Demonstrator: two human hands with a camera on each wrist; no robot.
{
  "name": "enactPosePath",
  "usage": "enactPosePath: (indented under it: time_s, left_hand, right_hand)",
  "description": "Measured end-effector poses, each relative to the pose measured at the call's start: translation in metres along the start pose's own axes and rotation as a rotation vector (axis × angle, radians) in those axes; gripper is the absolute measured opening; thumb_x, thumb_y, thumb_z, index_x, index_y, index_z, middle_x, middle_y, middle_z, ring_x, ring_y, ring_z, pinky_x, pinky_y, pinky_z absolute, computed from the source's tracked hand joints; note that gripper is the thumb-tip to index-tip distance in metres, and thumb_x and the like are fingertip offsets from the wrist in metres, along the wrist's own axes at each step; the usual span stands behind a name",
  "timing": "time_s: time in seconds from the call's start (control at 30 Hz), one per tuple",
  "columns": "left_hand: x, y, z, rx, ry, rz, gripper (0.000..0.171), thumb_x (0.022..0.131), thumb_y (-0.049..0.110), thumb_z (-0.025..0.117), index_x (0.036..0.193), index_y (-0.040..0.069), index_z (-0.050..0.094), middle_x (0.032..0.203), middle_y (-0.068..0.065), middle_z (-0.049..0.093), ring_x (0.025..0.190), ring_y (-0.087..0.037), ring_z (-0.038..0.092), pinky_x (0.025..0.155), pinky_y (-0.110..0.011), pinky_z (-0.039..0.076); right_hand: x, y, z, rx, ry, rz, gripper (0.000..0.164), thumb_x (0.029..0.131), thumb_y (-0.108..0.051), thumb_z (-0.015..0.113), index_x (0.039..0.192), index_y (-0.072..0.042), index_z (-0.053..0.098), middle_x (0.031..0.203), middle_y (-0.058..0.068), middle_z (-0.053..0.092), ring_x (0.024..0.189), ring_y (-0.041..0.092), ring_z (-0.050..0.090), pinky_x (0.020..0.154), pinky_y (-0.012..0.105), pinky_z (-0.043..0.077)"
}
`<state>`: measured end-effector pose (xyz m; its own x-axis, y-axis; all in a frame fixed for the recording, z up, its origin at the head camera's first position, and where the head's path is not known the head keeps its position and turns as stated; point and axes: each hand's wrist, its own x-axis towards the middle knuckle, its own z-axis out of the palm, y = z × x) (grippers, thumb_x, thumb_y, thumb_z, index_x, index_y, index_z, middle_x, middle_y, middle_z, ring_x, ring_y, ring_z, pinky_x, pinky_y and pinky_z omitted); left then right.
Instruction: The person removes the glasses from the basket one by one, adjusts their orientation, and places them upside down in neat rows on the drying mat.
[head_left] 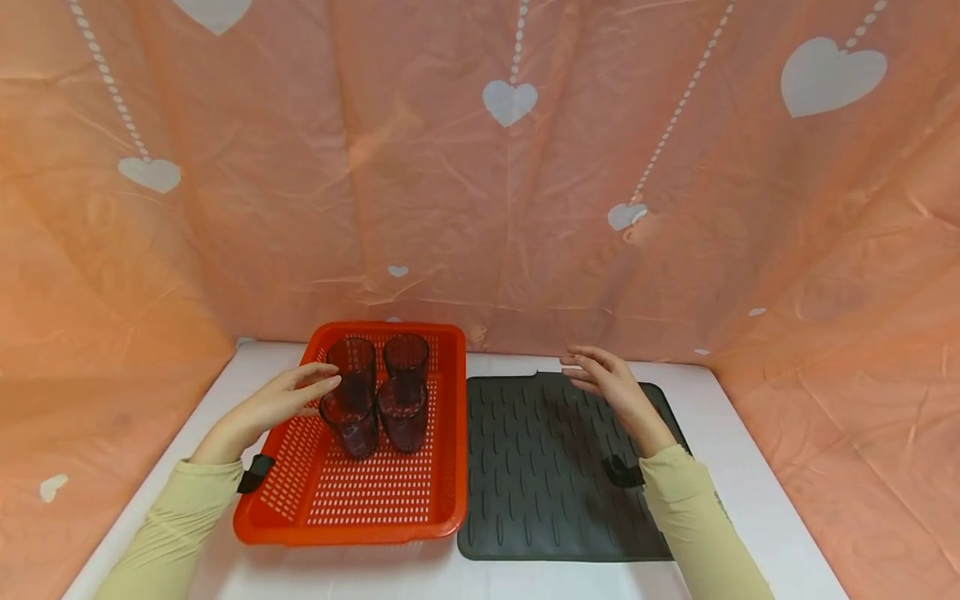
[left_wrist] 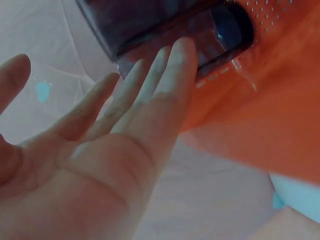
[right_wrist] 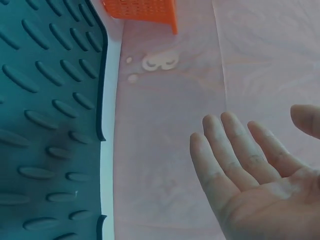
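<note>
Several dark purple glasses (head_left: 358,429) stand grouped in the back half of an orange perforated basket (head_left: 442,508). My left hand (head_left: 288,400) hovers at the left side of the glasses, fingers extended and nothing in its grip. In the left wrist view, the straight fingers (left_wrist: 175,75) overlap a glass (left_wrist: 215,40); whether they touch it I cannot tell. Over the back of a dark ribbed mat (head_left: 517,467), my right hand (head_left: 607,383) is raised, fingers loosely extended and holding nothing. The right wrist view shows its bare palm (right_wrist: 275,205) beside the mat (right_wrist: 50,125).
Basket and mat lie side by side on a white table (head_left: 750,467), their edges almost meeting. An orange curtain with white hearts (head_left: 510,102) rises behind the table and along both sides.
</note>
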<state>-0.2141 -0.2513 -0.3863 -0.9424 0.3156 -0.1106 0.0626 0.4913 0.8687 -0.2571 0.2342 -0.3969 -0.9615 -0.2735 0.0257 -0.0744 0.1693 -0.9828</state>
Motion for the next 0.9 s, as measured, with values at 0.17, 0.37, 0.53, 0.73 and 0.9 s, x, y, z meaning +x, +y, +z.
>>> enactPosePath:
  time_s: [0.17, 0.37, 0.53, 0.73, 0.9]
  left_hand:
    - [0.003, 0.002, 0.007, -0.045, 0.012, -0.054, 0.052, 0.100, 0.038, 0.050, 0.127, -0.004, 0.035, 0.122, -0.027, 0.044, 0.117, -0.041, 0.044, 0.088, -0.050, 0.048]
    - [0.004, 0.005, 0.009, -0.071, 0.015, -0.077, 0.052, 0.101, 0.040, 0.047, 0.124, -0.005, 0.033, 0.124, -0.029, 0.041, 0.117, -0.042, 0.041, 0.086, -0.049, 0.048]
    - [0.005, 0.006, 0.009, -0.077, -0.007, -0.091, 0.061, 0.102, 0.043, 0.041, 0.132, -0.009, 0.031, 0.137, -0.031, 0.035, 0.130, -0.047, 0.029, 0.093, -0.055, 0.043]
    - [0.009, 0.005, 0.008, -0.098, -0.026, -0.104, 0.067, 0.102, 0.046, 0.036, 0.140, -0.010, 0.029, 0.140, -0.031, 0.035, 0.130, -0.045, 0.030, 0.094, -0.056, 0.042]
    - [0.010, 0.005, 0.008, -0.107, -0.043, -0.093, 0.070, 0.102, 0.051, 0.030, 0.140, -0.009, 0.032, 0.139, -0.030, 0.037, 0.127, -0.045, 0.035, 0.092, -0.054, 0.044]
  right_hand:
    - [-0.003, -0.002, 0.001, 0.020, -0.004, 0.009, 0.047, 0.103, -0.028, 0.046, 0.141, -0.001, 0.041, 0.135, 0.024, 0.049, 0.122, 0.038, 0.049, 0.102, 0.045, 0.039]
    - [-0.001, 0.009, 0.000, 0.022, 0.013, 0.021, 0.048, 0.103, -0.031, 0.045, 0.140, -0.002, 0.042, 0.134, 0.023, 0.050, 0.121, 0.034, 0.052, 0.101, 0.042, 0.042]
    - [-0.003, 0.011, 0.001, 0.040, 0.011, 0.018, 0.049, 0.103, -0.033, 0.045, 0.140, -0.002, 0.042, 0.133, 0.023, 0.051, 0.120, 0.034, 0.052, 0.100, 0.041, 0.043]
    - [-0.004, 0.011, 0.002, 0.062, 0.007, 0.009, 0.048, 0.103, -0.032, 0.044, 0.140, -0.002, 0.042, 0.132, 0.024, 0.051, 0.120, 0.035, 0.052, 0.099, 0.043, 0.043]
    - [-0.005, 0.011, 0.002, 0.081, 0.004, 0.005, 0.046, 0.103, -0.030, 0.043, 0.140, -0.001, 0.042, 0.132, 0.025, 0.051, 0.119, 0.035, 0.053, 0.100, 0.044, 0.042]
